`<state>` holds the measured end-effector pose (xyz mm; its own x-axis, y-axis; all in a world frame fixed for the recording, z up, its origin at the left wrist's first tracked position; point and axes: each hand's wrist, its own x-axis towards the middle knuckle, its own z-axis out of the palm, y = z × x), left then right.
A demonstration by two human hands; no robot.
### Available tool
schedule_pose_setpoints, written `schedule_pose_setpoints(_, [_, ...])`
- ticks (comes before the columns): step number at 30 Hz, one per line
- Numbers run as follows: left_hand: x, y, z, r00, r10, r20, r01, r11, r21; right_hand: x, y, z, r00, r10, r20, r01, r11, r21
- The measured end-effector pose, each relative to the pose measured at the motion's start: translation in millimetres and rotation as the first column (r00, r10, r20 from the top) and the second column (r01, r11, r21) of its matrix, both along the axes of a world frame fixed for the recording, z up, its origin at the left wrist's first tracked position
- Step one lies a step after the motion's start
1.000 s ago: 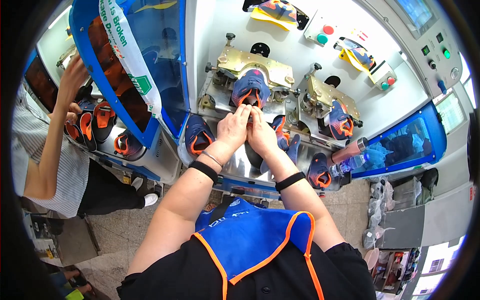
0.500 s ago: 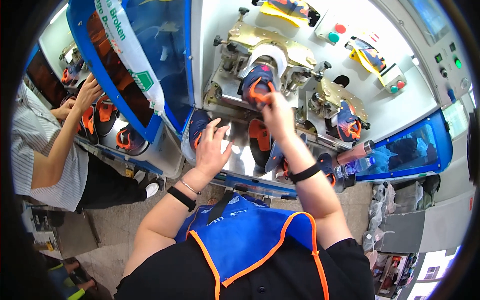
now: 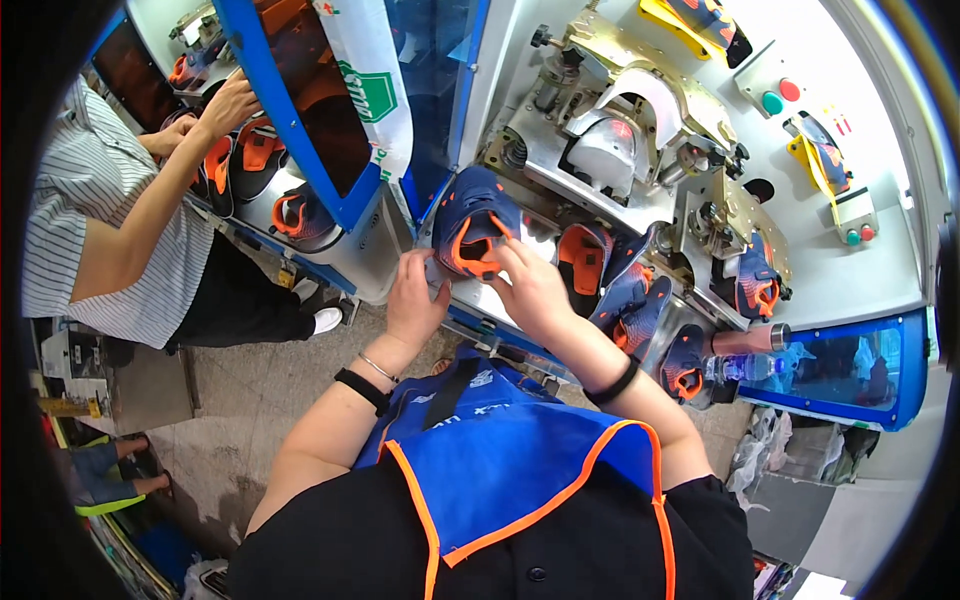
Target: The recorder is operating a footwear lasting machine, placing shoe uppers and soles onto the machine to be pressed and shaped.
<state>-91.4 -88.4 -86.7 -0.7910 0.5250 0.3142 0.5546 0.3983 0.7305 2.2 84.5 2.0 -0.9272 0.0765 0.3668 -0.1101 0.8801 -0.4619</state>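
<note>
A navy sneaker [image 3: 474, 205] with an orange collar lies toe-away on the metal ledge at the left of the machine. My right hand [image 3: 532, 290] has its fingers closed on the orange rim of the sneaker's opening. Close to the heel, my left hand [image 3: 412, 305] has its thumb and fingers apart and holds nothing. Whether its fingertips touch the sneaker I cannot tell. Beyond my hands, the machine's rounded silver form [image 3: 605, 152] stands bare under a white curved pad [image 3: 648, 100].
Right of my hand lie an orange-lined shoe [image 3: 585, 262] and more navy shoes [image 3: 640, 305]. Another shoe [image 3: 758, 275] sits at the right-hand clamp. A pink flask [image 3: 750, 340] and plastic bottle [image 3: 745, 368] are nearby. A blue-framed door [image 3: 345, 205] separates a co-worker [image 3: 130, 230] at left.
My right hand has brought the sneaker from in front of the machine's form down and left to the ledge. My left hand has shifted toward its heel. The view has turned left.
</note>
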Motion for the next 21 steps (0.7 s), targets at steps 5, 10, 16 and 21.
schedule_pose_setpoints(5, [1, 5, 23, 0.983, -0.096, -0.155, 0.091, 0.995, -0.041, -33, 5, -69, 0.996, -0.001, 0.09, 0.002, 1.0, -0.02])
schedule_pose_setpoints(10, [-9, 9, 33, 0.94, -0.238, -0.244, 0.221, 0.971, -0.095, -23, 11, 7, 0.993, 0.09, 0.081, -0.092, 0.996, 0.011])
schedule_pose_setpoints(16, [-11, 21, 83, 0.909, -0.263, -0.323, 0.266, 0.963, -0.034, -85, 154, 180, 0.811, -0.096, -0.577, 0.374, 0.843, 0.386])
schedule_pose_setpoints(21, [-6, 63, 118, 0.868, -0.362, -0.339, 0.403, 0.913, 0.057, -126, 313, 239, 0.771, -0.425, -0.474, 0.622, 0.663, 0.418])
